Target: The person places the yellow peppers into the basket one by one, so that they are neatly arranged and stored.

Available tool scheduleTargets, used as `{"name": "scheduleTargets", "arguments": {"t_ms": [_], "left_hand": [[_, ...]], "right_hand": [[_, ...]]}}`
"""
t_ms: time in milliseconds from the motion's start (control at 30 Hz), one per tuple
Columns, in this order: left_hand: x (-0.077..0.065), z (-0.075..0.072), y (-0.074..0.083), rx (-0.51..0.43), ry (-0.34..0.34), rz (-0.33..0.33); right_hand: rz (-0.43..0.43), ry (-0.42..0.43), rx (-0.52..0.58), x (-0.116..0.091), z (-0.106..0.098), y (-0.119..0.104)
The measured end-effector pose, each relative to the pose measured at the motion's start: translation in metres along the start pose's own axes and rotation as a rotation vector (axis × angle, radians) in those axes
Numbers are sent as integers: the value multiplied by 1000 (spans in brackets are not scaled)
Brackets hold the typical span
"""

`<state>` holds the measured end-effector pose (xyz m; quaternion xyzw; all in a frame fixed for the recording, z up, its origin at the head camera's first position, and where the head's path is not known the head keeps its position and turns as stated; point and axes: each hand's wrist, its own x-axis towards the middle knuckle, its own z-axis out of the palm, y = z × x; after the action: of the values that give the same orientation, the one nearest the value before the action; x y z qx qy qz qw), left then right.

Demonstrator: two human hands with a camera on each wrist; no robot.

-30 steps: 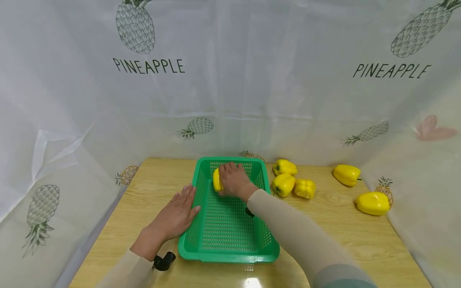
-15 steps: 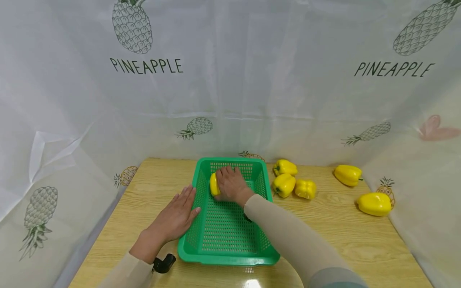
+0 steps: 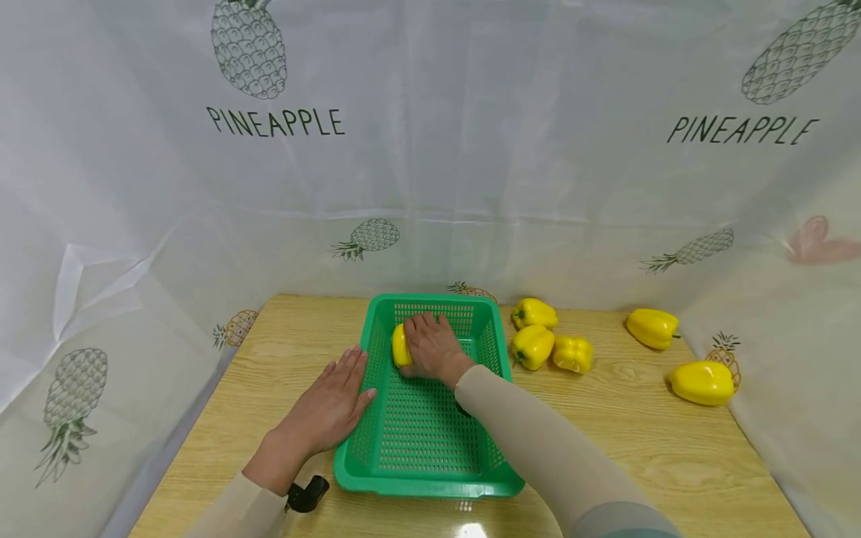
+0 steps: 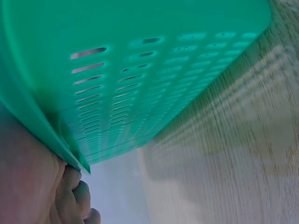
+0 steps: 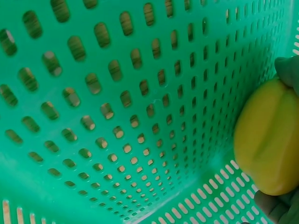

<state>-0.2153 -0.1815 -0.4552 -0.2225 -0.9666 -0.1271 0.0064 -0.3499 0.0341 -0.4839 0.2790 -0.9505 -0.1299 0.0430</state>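
Observation:
Inside the green plastic basket (image 3: 430,487), near its back left corner, my right hand (image 3: 433,347) grips a yellow bell pepper (image 3: 400,347). In the right wrist view the pepper (image 5: 268,135) sits between thumb and fingers, close above the slotted floor. My left hand (image 3: 326,403) lies with straight fingers along the basket's left rim, palm down. The left wrist view shows that hand's fingers (image 4: 70,196) against the outer edge of the rim. The right hand covers most of the pepper in the head view.
Right of the basket several yellow bell peppers (image 3: 533,347) lie grouped on the wooden table (image 3: 625,418). Two more stand apart at the far right, one pepper (image 3: 652,329) behind another pepper (image 3: 702,382). A pineapple-print sheet (image 3: 457,164) hangs behind and along both sides.
My right hand has moved the bell pepper slightly left and nearer inside the basket, then stayed almost still. The left hand keeps its place on the rim.

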Motion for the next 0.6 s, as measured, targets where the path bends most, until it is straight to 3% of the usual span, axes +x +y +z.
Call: {"name": "scheduleTargets", "arguments": {"t_ms": [600], "left_hand": [[-1,0,-1,-12,-5,4]], "right_hand": [[29,5,18,5,2,-2]]}}
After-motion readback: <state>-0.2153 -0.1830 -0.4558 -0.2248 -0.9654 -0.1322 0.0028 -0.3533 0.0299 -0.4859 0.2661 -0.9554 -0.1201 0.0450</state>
